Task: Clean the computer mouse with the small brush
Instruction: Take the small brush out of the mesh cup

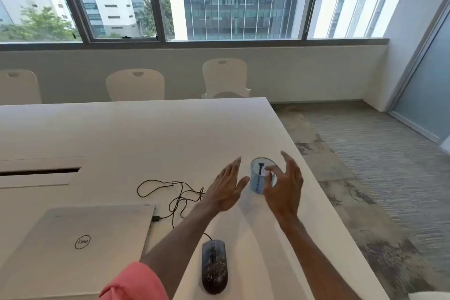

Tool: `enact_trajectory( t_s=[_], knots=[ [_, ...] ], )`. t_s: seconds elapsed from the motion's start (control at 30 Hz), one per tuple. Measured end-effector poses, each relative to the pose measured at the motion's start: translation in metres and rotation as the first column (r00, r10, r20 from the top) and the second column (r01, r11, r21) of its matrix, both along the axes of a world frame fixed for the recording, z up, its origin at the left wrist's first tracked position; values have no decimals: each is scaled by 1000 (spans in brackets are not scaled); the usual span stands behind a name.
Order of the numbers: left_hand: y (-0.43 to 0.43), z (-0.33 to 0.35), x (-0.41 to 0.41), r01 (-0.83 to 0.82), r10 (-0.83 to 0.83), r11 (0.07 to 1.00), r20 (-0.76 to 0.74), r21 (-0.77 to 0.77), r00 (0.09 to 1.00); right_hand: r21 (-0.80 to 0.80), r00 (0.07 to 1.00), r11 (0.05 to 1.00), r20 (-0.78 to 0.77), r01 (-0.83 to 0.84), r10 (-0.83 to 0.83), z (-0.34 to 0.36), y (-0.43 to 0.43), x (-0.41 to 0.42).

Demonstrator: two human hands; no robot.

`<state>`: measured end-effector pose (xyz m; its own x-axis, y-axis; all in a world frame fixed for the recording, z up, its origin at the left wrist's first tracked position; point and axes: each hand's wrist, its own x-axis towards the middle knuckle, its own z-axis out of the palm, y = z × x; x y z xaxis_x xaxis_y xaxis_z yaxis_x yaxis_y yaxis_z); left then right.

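Observation:
A black computer mouse (214,266), speckled with crumbs or dust, lies on the white table (151,134) near its front edge, between my forearms. Its black cable (170,192) loops away to the left. Farther back stands a blue mesh cup (258,181) with the small dark brush (261,167) upright inside it. My left hand (225,189) hovers just left of the cup, fingers straight, apart from it. My right hand (283,185) reaches around the cup's right side with fingers spread; its thumb lies at the rim, and I cannot tell whether it touches.
A closed silver laptop (80,243) lies at the front left with a cable plugged into its side. A cable slot (39,172) sits in the table at left. The table's right edge runs close past the cup. Chairs (135,84) stand behind the table.

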<state>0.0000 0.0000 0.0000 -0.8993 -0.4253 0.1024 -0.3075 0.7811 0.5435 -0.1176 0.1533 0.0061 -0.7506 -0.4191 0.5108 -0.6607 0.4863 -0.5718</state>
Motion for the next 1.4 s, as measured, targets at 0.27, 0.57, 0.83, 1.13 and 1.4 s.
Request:
enact_trajectory(
  t_s=[0.27, 0.57, 0.83, 1.13, 1.4],
  knots=[
    [2, -4, -37, 11, -15, 988, 27, 151, 1000, 160, 968, 984, 226, 77, -112, 11, -28, -38],
    [8, -9, -62, -4, 3, 979, 6, 205, 1000, 284, 887, 959, 438, 16, -145, 8, -51, -54],
    [14, -17, -67, -57, 71, 957, -41, 285, 997, 189, 822, 982, 559, -3, -105, 4, -56, -57],
    [14, -15, -66, -44, 55, 968, -41, 247, 998, -300, 901, 954, 419, 23, 110, 17, -36, -66],
    [24, -9, -36, -80, 90, 972, -38, 223, 995, -661, 725, 750, 503, -29, 471, 39, -8, -53]
  ],
)
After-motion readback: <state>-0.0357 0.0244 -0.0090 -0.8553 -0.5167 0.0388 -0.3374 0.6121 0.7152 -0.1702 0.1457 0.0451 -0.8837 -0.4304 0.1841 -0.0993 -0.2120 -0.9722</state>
